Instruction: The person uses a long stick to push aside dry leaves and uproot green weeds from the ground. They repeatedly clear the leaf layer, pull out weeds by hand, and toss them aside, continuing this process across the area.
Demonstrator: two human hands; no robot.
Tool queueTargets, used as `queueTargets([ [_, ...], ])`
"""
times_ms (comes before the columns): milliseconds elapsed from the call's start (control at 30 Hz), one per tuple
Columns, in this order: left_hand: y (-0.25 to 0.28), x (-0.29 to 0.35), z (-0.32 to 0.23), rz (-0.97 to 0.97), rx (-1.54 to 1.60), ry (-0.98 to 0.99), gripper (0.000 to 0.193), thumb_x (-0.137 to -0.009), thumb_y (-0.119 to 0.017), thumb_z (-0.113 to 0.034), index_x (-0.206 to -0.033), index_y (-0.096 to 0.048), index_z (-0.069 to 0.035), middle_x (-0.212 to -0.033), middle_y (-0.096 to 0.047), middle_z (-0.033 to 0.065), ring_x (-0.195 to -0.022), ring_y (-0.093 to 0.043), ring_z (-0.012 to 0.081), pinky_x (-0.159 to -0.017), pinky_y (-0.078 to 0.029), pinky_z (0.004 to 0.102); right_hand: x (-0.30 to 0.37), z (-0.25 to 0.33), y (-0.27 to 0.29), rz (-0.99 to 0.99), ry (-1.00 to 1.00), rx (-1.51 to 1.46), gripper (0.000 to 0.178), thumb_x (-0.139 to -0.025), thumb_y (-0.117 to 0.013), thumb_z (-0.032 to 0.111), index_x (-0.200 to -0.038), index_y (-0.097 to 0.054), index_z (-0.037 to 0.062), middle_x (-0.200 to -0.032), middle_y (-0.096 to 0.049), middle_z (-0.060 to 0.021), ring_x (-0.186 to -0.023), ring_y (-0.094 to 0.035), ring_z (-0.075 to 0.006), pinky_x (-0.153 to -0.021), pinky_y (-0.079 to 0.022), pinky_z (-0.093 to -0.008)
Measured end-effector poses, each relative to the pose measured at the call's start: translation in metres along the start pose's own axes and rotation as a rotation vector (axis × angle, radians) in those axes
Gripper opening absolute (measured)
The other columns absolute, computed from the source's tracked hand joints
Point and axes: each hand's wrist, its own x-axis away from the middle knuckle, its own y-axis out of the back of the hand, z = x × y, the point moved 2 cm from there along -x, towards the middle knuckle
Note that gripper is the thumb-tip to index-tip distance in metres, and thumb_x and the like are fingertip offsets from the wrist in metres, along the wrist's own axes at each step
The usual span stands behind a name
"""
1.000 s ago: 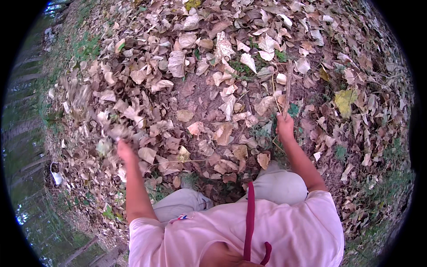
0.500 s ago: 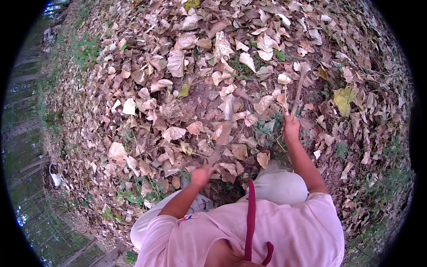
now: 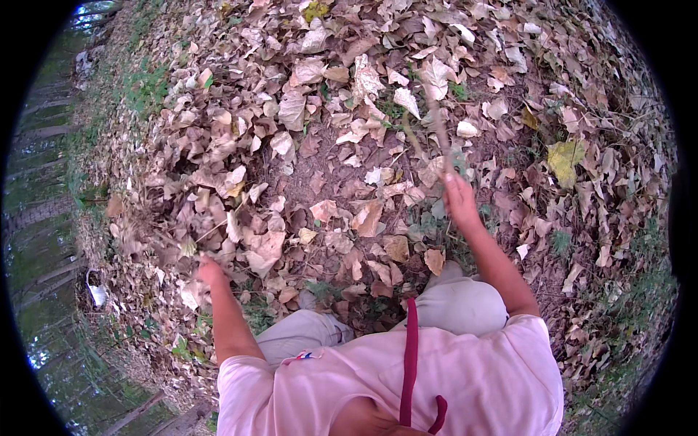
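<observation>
Left hand (image 3: 211, 270) swung out left, grip unclear; right fingers (image 3: 456, 190) around upright stick (image 3: 438, 131).

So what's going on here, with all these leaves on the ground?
A person in a pink shirt is crouched over ground covered in dry brown leaves. The right hand holds a thin stick that points up and away over the leaves. The left hand is stretched out to the side, low over the leaf litter, and is blurred, so its grip cannot be made out. Between the hands, some bare soil shows through the leaves.
</observation>
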Motion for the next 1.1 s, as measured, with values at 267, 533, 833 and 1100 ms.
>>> queueTargets([
  [267, -0.117, 0.119, -0.065, 0.516, 0.122, -0.202, 0.032, -0.09, -0.048, -0.033, -0.076, -0.054, -0.005, -0.054, -0.044, -0.0014, -0.045, -0.04, 0.0078, -0.041, -0.033, 0.0229, 0.014, 0.006, -0.054, 0.301, 0.191, 0.791, 0.04, -0.086, -0.044, 0.023, -0.126, -0.042, 0.0183, -0.099, -0.06, -0.0185, -0.083, -0.058, -0.0376, -0.073, -0.046, -0.045],
  [533, -0.135, 0.175, -0.086, 0.731, 0.044, -0.241, 0.033, -0.09, -0.047, -0.035, -0.074, -0.051, -0.007, -0.053, -0.045, -0.001, -0.041, -0.04, 0.006, -0.039, -0.033, 0.0208, 0.002, 0.008, -0.062, 0.338, 0.148, 0.999, 0.041, -0.086, -0.044, 0.025, -0.127, -0.041, 0.019, -0.086, -0.062, -0.0178, -0.076, -0.059, -0.0365, -0.07, -0.047, -0.0462],
  [833, -0.147, 0.259, -0.054, 0.973, -0.661, -0.923, 0.033, -0.084, -0.051, -0.041, -0.08, -0.053, -0.008, -0.067, -0.058, 0.0164, -0.061, -0.057, 0.0355, -0.053, -0.045, 0.044, 0.019, -0.04, 0.002, -0.167, 0.149, 0.432, 0.042, -0.089, -0.043, 0.023, -0.128, -0.038, 0.0101, -0.081, -0.061, -0.014, -0.059, -0.057, -0.0269, -0.057, -0.046, -0.0389],
  [1100, -0.223, 0.313, -0.076, 1.085, -0.925, -1.108, 0.046, -0.089, -0.036, -0.048, -0.091, -0.054, -0.005, -0.072, -0.062, 0.0159, -0.066, -0.061, 0.0326, -0.058, -0.047, 0.0459, 0.009, -0.03, 0.081, -0.648, -0.114, -0.25, 0.043, -0.092, -0.042, 0.022, -0.131, -0.034, 0.006, -0.061, -0.046, 0.0003, -0.039, -0.039, -0.0062, -0.033, -0.032, -0.021],
])
